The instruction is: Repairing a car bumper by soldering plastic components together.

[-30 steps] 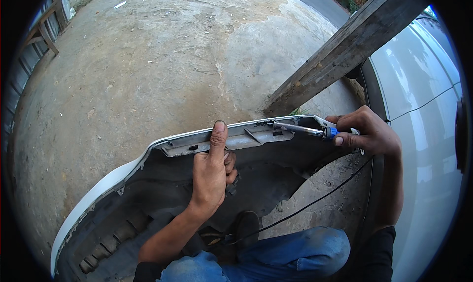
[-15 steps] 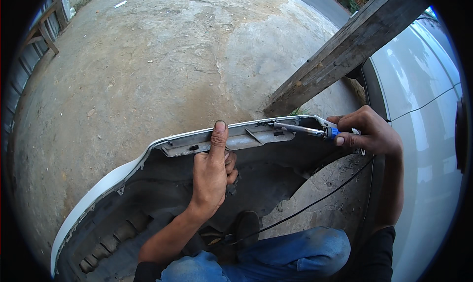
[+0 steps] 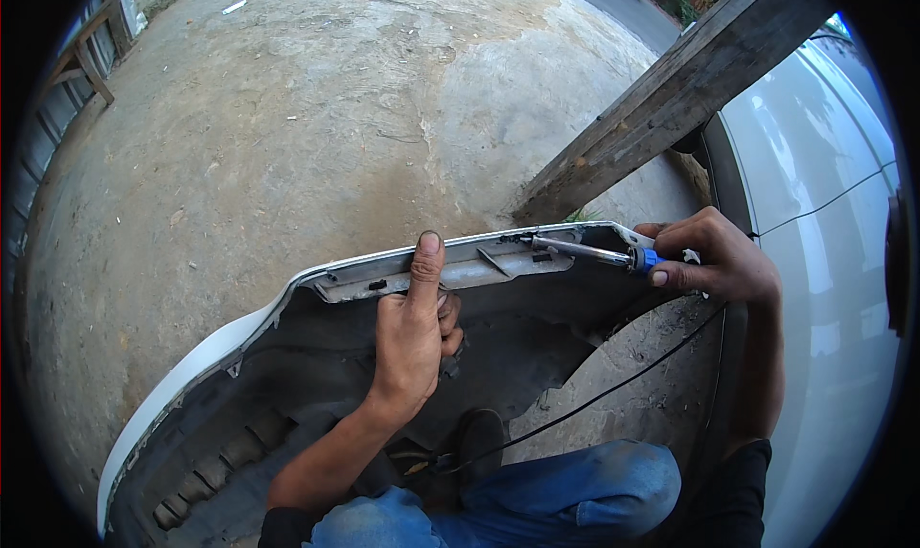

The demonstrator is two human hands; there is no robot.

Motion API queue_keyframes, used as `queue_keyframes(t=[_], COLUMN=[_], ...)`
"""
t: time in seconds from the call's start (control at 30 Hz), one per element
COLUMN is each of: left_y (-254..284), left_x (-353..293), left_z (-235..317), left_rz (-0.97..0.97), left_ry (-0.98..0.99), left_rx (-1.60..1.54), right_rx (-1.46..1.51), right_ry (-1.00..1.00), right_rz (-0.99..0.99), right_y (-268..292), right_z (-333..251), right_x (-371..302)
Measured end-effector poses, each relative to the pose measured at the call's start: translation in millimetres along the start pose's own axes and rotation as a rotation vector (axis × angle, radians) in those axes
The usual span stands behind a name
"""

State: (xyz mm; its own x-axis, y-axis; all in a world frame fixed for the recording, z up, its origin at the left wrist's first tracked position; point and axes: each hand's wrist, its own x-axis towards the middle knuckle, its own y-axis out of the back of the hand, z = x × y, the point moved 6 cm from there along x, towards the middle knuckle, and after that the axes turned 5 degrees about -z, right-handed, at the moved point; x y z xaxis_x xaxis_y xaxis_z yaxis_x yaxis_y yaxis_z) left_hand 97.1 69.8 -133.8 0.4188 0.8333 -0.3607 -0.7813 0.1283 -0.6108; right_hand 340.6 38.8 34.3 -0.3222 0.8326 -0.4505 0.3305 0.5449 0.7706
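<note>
A car bumper (image 3: 537, 323), white outside and dark inside, lies across my lap area with its hollow side facing me. My left hand (image 3: 412, 332) grips its upper edge, thumb up over the rim and the other fingers curled below. In my right hand (image 3: 717, 257) is a soldering iron (image 3: 599, 253) with a blue handle and a metal barrel. The barrel points left along the bumper's inner flange, and its tip touches or nearly touches the plastic near the rim. Part of the handle is hidden by my fingers.
A slanting wooden post (image 3: 661, 102) stands just beyond the bumper. At the right is a white car body (image 3: 815, 261). A black cord (image 3: 613, 392) runs from beside my shoe (image 3: 481, 443) toward my right hand. Rough concrete (image 3: 287, 146) spreads ahead.
Both hands keep nearly the same place, and the iron's tip stays by the rim. The bumper has shifted very slightly. A red car has come into view on the road at the top.
</note>
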Motion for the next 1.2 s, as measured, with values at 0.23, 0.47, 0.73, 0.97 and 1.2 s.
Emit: queue_keyframes(t=[0.23, 0.47, 0.73, 0.97, 1.2], left_y=[2.4, 1.4, 3.3, 0.3, 0.8], left_x=[1.8, 1.6, 1.8, 0.8, 1.4], left_z=[-3.0, -1.6, -2.5, 0.0, 0.1], left_rz=[-0.003, -0.008, 0.015, 0.013, 0.004], left_ry=[0.015, 0.001, 0.015, 0.003, -0.011], left_rx=[-0.006, 0.002, -0.009, -0.001, -0.005], right_rx=[-0.018, 0.016, 0.09, 0.053, 0.035], right_ry=[0.011, 0.004, -0.062, -0.003, 0.021], right_rz=[-0.002, 0.04, 0.017, 0.049, 0.064], right_y=[-4.2, -4.1, -2.6, -4.6, -4.8], right_z=[-4.2, -5.1, 2.3, -0.2, -3.7], right_x=[3.1, 3.5, 3.8, 3.6, 3.7])
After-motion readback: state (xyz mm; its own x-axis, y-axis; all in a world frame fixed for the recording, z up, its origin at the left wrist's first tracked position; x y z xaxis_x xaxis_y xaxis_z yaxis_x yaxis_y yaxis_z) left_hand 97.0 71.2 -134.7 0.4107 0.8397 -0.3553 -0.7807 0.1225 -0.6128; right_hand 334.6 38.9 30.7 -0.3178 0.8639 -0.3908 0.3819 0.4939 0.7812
